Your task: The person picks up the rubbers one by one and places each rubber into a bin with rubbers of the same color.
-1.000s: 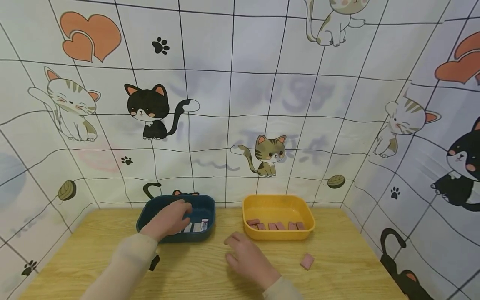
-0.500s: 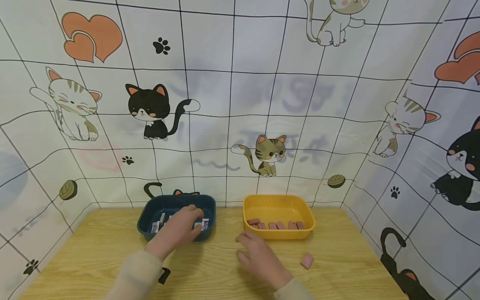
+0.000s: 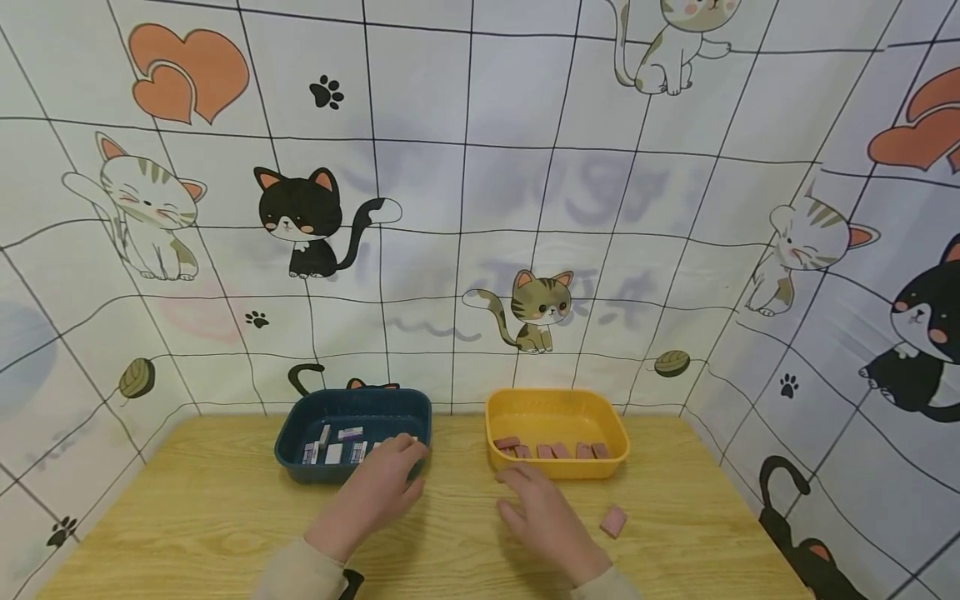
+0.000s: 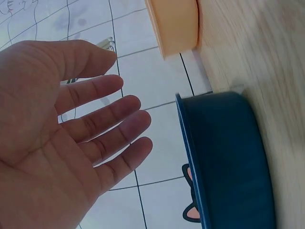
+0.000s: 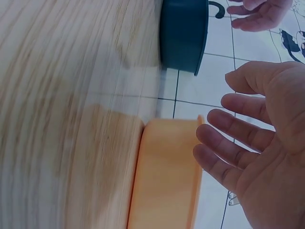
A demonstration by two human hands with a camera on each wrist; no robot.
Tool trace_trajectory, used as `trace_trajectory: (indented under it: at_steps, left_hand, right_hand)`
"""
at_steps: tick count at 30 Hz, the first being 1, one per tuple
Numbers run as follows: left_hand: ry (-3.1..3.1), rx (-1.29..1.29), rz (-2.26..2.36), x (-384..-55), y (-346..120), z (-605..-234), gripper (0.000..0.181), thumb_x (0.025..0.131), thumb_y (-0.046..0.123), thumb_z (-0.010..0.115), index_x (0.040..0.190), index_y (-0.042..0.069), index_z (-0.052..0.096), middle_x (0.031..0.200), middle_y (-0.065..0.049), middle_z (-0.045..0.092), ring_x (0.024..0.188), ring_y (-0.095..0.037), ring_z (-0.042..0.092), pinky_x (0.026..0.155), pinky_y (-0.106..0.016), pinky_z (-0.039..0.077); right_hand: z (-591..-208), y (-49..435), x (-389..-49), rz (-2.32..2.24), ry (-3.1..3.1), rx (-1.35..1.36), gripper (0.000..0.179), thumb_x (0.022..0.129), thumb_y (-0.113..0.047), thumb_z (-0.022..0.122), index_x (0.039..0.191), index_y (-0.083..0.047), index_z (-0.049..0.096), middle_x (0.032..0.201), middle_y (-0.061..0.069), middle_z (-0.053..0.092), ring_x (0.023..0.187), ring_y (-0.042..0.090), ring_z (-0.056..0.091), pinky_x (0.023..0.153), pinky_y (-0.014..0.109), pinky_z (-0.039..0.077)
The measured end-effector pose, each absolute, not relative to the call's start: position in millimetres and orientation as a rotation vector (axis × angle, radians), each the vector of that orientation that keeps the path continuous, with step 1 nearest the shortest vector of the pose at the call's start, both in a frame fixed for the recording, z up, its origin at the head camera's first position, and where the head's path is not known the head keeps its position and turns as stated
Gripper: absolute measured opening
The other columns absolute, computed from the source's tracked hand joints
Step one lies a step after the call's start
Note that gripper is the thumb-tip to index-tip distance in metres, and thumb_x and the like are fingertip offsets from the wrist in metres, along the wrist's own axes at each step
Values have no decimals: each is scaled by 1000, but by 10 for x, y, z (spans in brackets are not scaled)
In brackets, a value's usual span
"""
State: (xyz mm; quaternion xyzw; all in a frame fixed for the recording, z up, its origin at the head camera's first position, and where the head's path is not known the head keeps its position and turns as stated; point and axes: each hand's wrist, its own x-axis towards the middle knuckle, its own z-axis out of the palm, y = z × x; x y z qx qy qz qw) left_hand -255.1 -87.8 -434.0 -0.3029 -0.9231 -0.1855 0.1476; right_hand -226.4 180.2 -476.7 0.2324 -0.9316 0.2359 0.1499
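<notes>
My left hand (image 3: 378,492) hovers by the front right corner of a dark blue bin (image 3: 300,467); in the left wrist view its fingers (image 4: 112,112) are spread and the palm holds nothing. Inside that bin lie several small white-and-purple blocks (image 3: 350,433), some hidden behind the hand. My right hand (image 3: 551,521) is just in front of a yellow bin (image 3: 562,469), its fingers (image 5: 231,138) relaxed and nothing in them. Several pink blocks (image 3: 561,451) lie along the near side of the yellow bin. One more pink block (image 3: 613,522) sits on the table to the right of the right hand.
Both bins stand side by side at the back of a wooden table (image 3: 697,517), with a gap between them. A cloth (image 3: 420,167) printed with cats and grid lines hangs behind and at both sides. A black strap end (image 3: 351,583) shows at the left wrist.
My left hand has come out from over the blue bin, moving right and toward me, uncovering the blocks. My right hand has shifted to the right. The bins and blocks stay put.
</notes>
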Motion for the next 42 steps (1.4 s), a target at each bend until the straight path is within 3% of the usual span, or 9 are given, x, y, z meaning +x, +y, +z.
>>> trace_trajectory:
  at_steps: [7,14,22,31,37,42]
  left_hand:
    - [-2635,-888,-601,-2462,-798,-4404,25,88,10,75,112,4,71,105,-4,64,93,-19,61,85,-41,56]
    - [-2674,-908,-632,-2393,-703,-4477,25,89,12,77,112,6,71,105,-4,64,92,-18,59,85,-39,56]
    - [-2700,-965,-645,-2335,-568,-4574,24,89,12,77,112,8,72,104,-1,63,88,-15,57,80,-35,55]
    - [-2798,-1000,-578,-2251,-422,-4621,25,90,16,74,114,9,72,106,-1,64,94,-17,60,88,-38,54]
    - [-2800,-1034,-480,-2202,-323,-4649,25,90,18,76,114,12,73,105,-1,65,93,-17,60,86,-37,55]
    - [-2880,-1058,-491,-2177,-241,-4667,22,92,21,75,113,14,73,104,2,65,92,-14,58,87,-35,54]
  right_hand:
    - [-4737,1879,-2229,701,-2663,629,27,94,-9,72,120,-5,70,119,6,66,109,24,66,88,43,58]
    - [-4745,2038,-2223,764,-2654,472,27,91,-6,75,117,-6,70,124,11,69,121,38,64,95,52,55]
    - [-4801,2284,-2179,721,-2711,314,30,90,-9,77,120,-10,72,124,8,68,114,31,66,91,50,57]
    - [-4845,2595,-2119,684,-2836,142,27,92,-12,74,119,-7,72,125,13,65,120,36,61,100,56,51]
    - [-4914,2768,-2128,649,-2856,138,27,89,-11,77,114,-4,72,119,12,65,114,35,62,97,55,52]
    - [-4964,2875,-2128,634,-2887,131,26,85,-8,78,110,-4,73,113,9,65,102,26,64,90,49,55]
